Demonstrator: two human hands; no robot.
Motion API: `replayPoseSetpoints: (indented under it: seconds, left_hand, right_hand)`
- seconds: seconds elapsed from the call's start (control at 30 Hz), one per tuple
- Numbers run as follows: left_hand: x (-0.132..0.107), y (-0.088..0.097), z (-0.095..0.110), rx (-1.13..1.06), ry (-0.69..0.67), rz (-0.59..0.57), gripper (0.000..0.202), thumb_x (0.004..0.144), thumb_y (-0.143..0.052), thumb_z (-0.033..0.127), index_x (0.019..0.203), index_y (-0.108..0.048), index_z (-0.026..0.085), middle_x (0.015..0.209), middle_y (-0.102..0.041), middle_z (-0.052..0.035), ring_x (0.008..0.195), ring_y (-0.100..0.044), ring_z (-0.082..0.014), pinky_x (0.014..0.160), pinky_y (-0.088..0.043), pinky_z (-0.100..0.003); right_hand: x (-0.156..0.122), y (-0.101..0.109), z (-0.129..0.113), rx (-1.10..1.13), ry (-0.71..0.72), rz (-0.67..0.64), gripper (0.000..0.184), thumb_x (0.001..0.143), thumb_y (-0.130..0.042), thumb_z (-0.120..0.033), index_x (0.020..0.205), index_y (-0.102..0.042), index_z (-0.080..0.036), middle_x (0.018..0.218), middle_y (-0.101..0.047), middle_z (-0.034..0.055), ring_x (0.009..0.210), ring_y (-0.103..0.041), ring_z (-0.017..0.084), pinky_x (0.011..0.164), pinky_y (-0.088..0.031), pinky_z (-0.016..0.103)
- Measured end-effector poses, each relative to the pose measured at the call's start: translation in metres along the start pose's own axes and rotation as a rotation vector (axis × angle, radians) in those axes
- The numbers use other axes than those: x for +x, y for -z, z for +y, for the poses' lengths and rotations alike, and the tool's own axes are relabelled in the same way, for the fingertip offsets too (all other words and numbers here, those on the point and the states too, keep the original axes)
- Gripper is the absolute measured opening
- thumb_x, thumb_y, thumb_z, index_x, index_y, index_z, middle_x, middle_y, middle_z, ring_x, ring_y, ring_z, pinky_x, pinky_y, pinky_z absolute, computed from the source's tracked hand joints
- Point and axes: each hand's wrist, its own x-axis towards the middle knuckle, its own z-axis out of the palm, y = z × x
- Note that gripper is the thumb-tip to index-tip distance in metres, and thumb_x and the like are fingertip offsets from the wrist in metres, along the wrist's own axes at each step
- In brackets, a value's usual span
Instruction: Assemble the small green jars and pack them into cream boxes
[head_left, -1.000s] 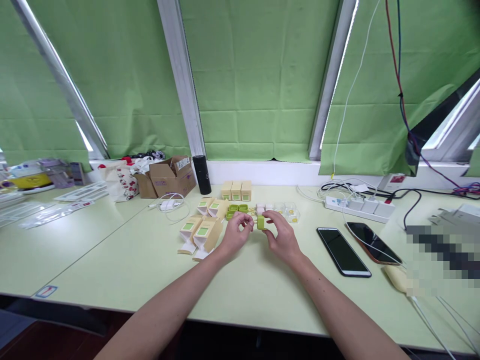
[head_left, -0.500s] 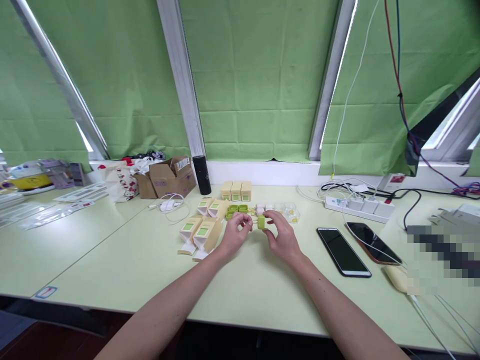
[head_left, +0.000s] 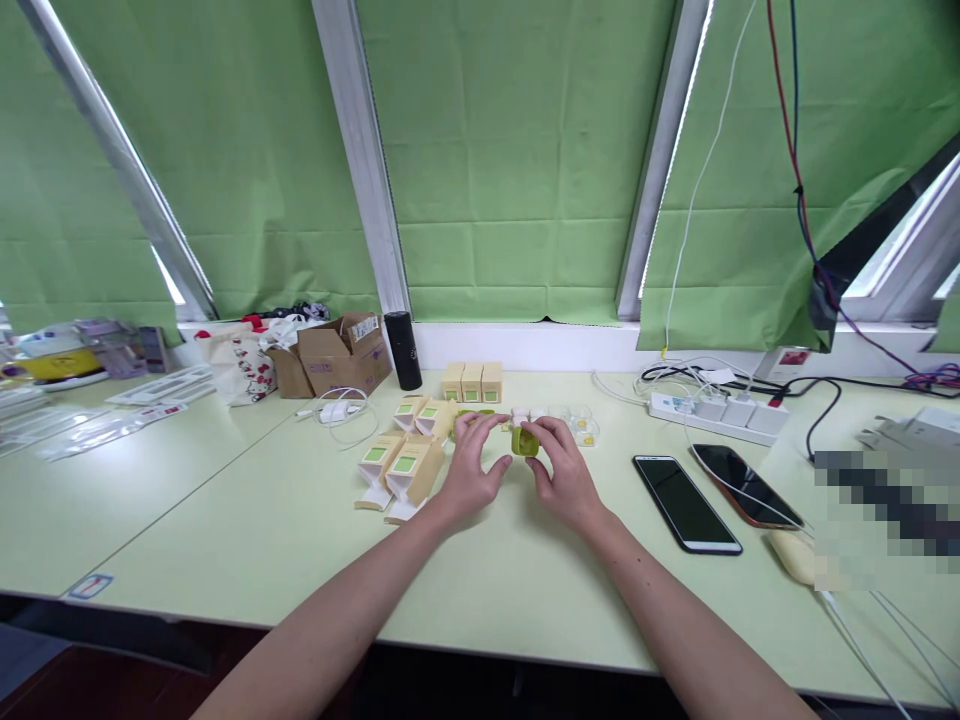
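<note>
Above the table, my right hand [head_left: 562, 468] grips a small green square case [head_left: 524, 441] between thumb and fingers, its hollow side turned toward me. My left hand [head_left: 474, 466] is just left of it, thumb and fingers apart, holding nothing that I can see. Other green cases [head_left: 468, 411] lie behind my left hand, mostly hidden by it. Beyond my right hand are small white pieces [head_left: 520, 413] and clear plastic cups [head_left: 579, 418] with yellow bits. Opened cardboard boxes [head_left: 414, 466] with green labels stand left of my left hand.
Three closed small boxes [head_left: 472, 382] stand at the back beside a black cylinder [head_left: 403, 350] and a brown carton [head_left: 343, 355]. Two phones [head_left: 687, 504] lie on the right, near a power strip [head_left: 718, 418] with cables. A white cable [head_left: 342, 410] lies back left.
The green case in my right hand has turned so its hollow side faces me. My left hand has opened from a pinch, its fingers now spread.
</note>
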Motion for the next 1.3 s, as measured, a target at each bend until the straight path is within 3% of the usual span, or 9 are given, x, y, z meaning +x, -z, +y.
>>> replayPoseSetpoints:
  seconds: [0.27, 0.6, 0.87, 1.3]
  left_hand:
    - [-0.0008, -0.0026, -0.001, 0.074, -0.1, -0.034, 0.049, 0.089, -0.072, 0.018, 0.136, -0.062, 0.026, 0.13, -0.066, -0.0111, 0.132, -0.043, -0.0331, 0.116, -0.041, -0.056]
    - [-0.0003, -0.0017, -0.0036, 0.057, -0.116, -0.007, 0.043, 0.089, -0.072, 0.017, 0.13, -0.067, 0.026, 0.125, -0.069, -0.0108, 0.131, -0.047, -0.0327, 0.112, -0.045, -0.053]
    - [-0.001, -0.0016, -0.0062, 0.098, -0.211, 0.034, 0.042, 0.09, -0.071, 0.016, 0.131, -0.065, 0.024, 0.124, -0.069, -0.0108, 0.126, -0.049, -0.0313, 0.109, -0.046, -0.054]
    - [-0.0019, -0.0025, -0.008, 0.101, -0.218, 0.033, 0.044, 0.091, -0.07, 0.016, 0.134, -0.065, 0.024, 0.125, -0.069, -0.0117, 0.127, -0.05, -0.0322, 0.108, -0.047, -0.056]
  right_hand:
    - [0.0002, 0.0005, -0.0026, -0.053, 0.046, -0.03, 0.062, 0.095, -0.05, -0.008, 0.153, -0.043, -0.029, 0.138, -0.057, 0.0154, 0.129, -0.06, 0.032, 0.099, -0.063, 0.053]
    - [0.0037, 0.0044, -0.0028, -0.104, 0.172, -0.032, 0.036, 0.099, -0.049, -0.01, 0.131, -0.057, -0.024, 0.132, -0.063, 0.017, 0.126, -0.062, 0.031, 0.1, -0.06, 0.052]
    - [0.0046, 0.0029, -0.0048, -0.169, 0.22, -0.01, 0.034, 0.099, -0.048, -0.008, 0.127, -0.059, -0.022, 0.13, -0.062, 0.0175, 0.114, -0.064, 0.029, 0.085, -0.063, 0.044]
    - [0.0036, -0.0005, -0.0034, -0.207, 0.221, -0.033, 0.037, 0.101, -0.044, -0.007, 0.133, -0.058, -0.021, 0.132, -0.059, 0.0186, 0.114, -0.062, 0.03, 0.087, -0.06, 0.046]
